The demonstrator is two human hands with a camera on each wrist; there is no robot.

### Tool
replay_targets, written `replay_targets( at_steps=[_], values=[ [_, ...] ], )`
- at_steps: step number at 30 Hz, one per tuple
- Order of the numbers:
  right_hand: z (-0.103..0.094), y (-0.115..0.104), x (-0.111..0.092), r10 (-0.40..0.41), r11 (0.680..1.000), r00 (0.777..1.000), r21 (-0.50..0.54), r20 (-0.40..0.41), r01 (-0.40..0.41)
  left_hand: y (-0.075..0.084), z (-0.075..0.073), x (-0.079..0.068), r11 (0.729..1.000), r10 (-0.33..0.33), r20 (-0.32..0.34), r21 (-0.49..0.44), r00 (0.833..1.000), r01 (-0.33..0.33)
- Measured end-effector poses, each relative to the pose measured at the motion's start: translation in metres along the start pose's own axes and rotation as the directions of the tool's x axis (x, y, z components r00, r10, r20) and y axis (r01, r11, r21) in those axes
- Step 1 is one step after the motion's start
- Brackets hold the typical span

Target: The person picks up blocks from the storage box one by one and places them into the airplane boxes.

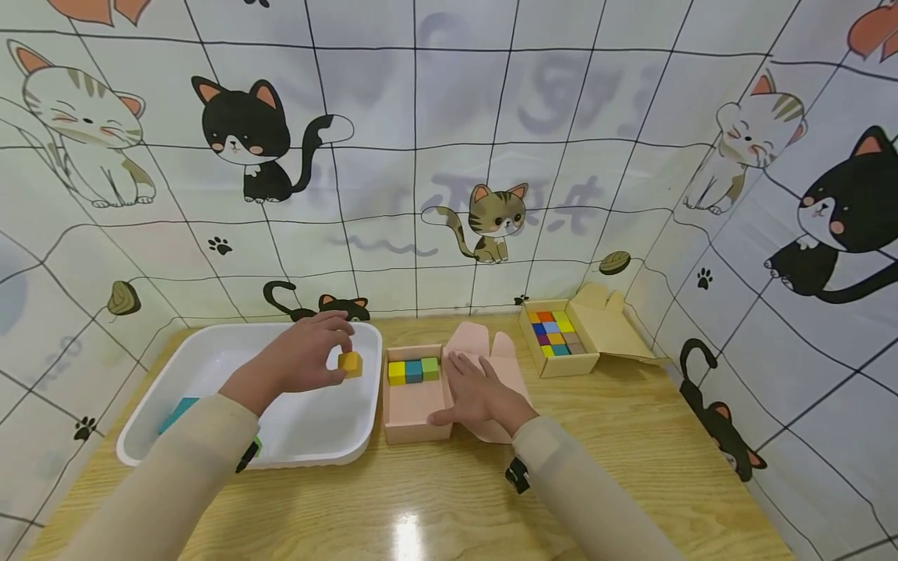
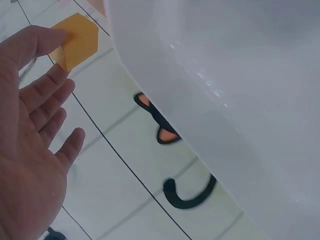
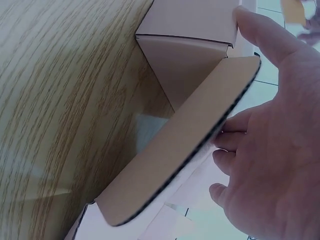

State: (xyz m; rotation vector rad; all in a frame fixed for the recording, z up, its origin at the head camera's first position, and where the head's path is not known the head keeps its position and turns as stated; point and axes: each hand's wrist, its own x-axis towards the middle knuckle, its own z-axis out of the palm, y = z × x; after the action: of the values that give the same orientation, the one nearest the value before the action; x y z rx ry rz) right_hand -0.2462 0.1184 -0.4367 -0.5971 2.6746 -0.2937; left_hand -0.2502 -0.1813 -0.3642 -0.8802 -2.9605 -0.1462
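Note:
Over the right part of the white tub (image 1: 316, 436), my left hand (image 1: 303, 354) pinches an orange-yellow cube (image 1: 350, 364) between thumb and fingertips. In the left wrist view the same cube (image 2: 79, 40) sits at the tips of thumb and index finger. Beside the tub stands a pink cardboard box (image 1: 417, 431), its lid folded open to the right. A yellow cube (image 1: 397, 373), a blue cube (image 1: 414, 371) and a green cube (image 1: 430, 368) line its far side. My right hand (image 1: 484, 393) rests on the lid (image 1: 515, 378) with fingers extended, thumb at the box's right wall.
A second, yellowish box (image 1: 575, 365) at the back right holds several coloured cubes (image 1: 554, 328), its lid open to the right. In the tub a teal piece (image 1: 178, 413) shows beside my left sleeve. A cat-patterned wall sheet (image 1: 393, 171) encloses the wooden table (image 1: 449, 506).

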Motion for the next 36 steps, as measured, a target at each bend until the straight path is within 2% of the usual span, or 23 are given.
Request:
replay_targets(
  at_steps=[3,7,15,23,27,30,36],
  values=[
    [0.000,0.000,0.000,0.004,1.000,1.000,-0.001,0.002,-0.004,0.014,0.001,0.014,1.000,0.023,0.004,-0.003,1.000,-0.023],
    [-0.001,-0.001,0.000,0.012,1.000,1.000,0.005,0.009,-0.012,0.028,0.007,0.030,1.000,0.027,0.042,-0.008,0.999,-0.027],
    [-0.002,-0.003,-0.001,0.016,1.000,1.000,-0.003,0.006,-0.016,0.039,0.028,0.052,1.000,0.001,0.126,-0.022,0.992,0.002],
    [-0.002,-0.004,-0.001,0.020,1.000,1.000,-0.002,0.001,-0.020,0.045,0.050,0.059,0.999,-0.007,0.154,0.041,0.988,0.001],
    [-0.002,-0.003,-0.001,0.015,1.000,1.000,-0.008,-0.004,-0.015,0.047,0.058,0.059,0.996,0.010,0.134,0.092,0.991,-0.023],
    [-0.002,-0.003,-0.001,0.013,1.000,1.000,-0.009,-0.003,-0.013,0.048,0.063,0.060,0.993,0.001,0.127,0.117,0.992,-0.016],
    [-0.002,-0.003,-0.002,0.018,1.000,1.000,-0.007,0.003,-0.018,0.050,0.073,0.064,0.985,-0.032,0.163,0.170,0.986,0.004]
  ],
)
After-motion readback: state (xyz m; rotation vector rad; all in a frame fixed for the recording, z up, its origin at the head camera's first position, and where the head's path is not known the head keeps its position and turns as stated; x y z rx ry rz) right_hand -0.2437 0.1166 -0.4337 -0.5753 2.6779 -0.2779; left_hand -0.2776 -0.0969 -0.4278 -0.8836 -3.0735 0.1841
